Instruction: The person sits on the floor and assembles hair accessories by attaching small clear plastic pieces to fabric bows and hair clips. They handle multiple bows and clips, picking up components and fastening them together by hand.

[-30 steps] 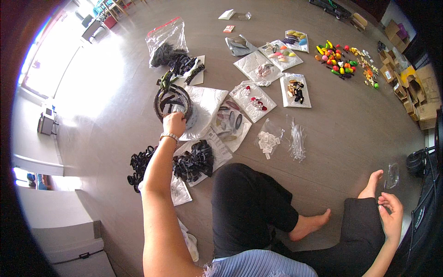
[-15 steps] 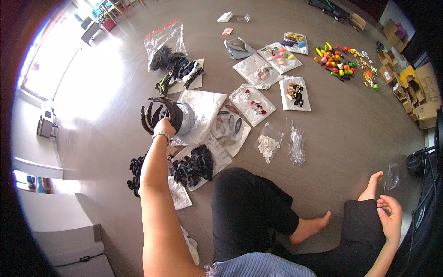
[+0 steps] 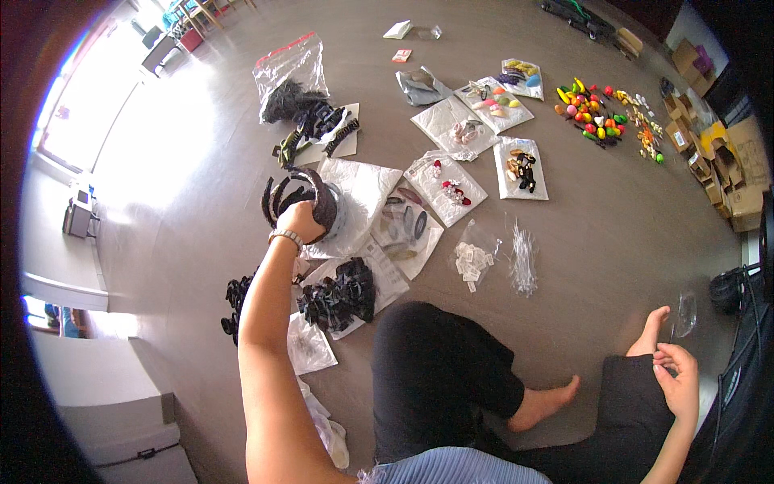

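I had the left hand stretched out ahead of me, raised above the floor, and its fingers were closed around a bundle of black headbands, which arched up and away from the knuckles. The bundle sat right in that grip, over the edge of a white plastic bag lying flat on the floor, and a bracelet circled the wrist just behind it. Nearer to me, below the forearm, a heap of black hair clips lay on another white bag, well below the held bundle. Farther out from the hand, beyond the bundle, a clear zip bag of dark items stood beside more black hair pieces spread on a white sheet. My right hand was well apart from all this, far over by my right knee, with the fingers curled loosely inward; I could not tell whether it was pinching anything. A small clear packet lay on the floor just beyond it. Off to the right and far from both hands, a scatter of brightly coloured clips covered the floor.
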### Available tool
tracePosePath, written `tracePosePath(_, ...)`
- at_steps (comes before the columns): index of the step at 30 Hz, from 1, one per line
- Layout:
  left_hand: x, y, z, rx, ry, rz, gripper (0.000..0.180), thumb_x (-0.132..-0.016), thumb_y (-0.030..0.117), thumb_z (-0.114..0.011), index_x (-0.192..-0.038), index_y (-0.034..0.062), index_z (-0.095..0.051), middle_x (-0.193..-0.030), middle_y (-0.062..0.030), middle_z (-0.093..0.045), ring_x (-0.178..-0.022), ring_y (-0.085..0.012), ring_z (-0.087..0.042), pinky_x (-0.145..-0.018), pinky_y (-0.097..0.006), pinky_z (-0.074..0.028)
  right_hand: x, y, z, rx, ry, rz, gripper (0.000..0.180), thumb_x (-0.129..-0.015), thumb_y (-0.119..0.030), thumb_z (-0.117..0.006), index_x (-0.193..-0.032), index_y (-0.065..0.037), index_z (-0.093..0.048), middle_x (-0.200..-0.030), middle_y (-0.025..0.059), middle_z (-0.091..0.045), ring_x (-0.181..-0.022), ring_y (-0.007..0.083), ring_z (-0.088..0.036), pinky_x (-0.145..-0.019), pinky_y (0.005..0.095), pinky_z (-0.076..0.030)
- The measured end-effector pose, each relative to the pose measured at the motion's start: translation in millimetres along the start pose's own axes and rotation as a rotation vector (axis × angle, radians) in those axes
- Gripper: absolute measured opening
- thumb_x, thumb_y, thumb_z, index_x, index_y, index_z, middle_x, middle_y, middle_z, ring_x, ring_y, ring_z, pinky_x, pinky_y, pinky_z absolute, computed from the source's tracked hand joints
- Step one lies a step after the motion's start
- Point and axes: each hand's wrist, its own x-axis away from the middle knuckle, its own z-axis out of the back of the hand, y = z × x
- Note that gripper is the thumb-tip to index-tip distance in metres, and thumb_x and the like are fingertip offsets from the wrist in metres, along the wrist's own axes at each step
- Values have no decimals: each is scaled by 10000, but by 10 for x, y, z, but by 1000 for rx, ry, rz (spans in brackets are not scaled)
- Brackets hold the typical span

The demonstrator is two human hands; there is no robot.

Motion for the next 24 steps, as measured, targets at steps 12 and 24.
tracePosePath(12,-1556,-137,429,336,280,103,908,-551,409,-809,-1326,152,-412,-1282,-205,-425,-1164,-351,-457,-964,-387,-407,-1301,339,-1122,29,-276,-187,323,-739,-21,-673,-1048,24,-590,-960,118,-608,-775,174,-632,-696,290,-519)
tracePosePath(24,-2916,25,-207,177,58,97,755,-464,284,-841,-1155,136,-574,-1426,-218,-198,-1259,-363,-364,-967,-424,-421,-1930,875,-2035,-70,-127,-196,263,-795,-7,-607,-1054,22,-573,-1009,99,-594,-829,167,-612,-703,276,-499)
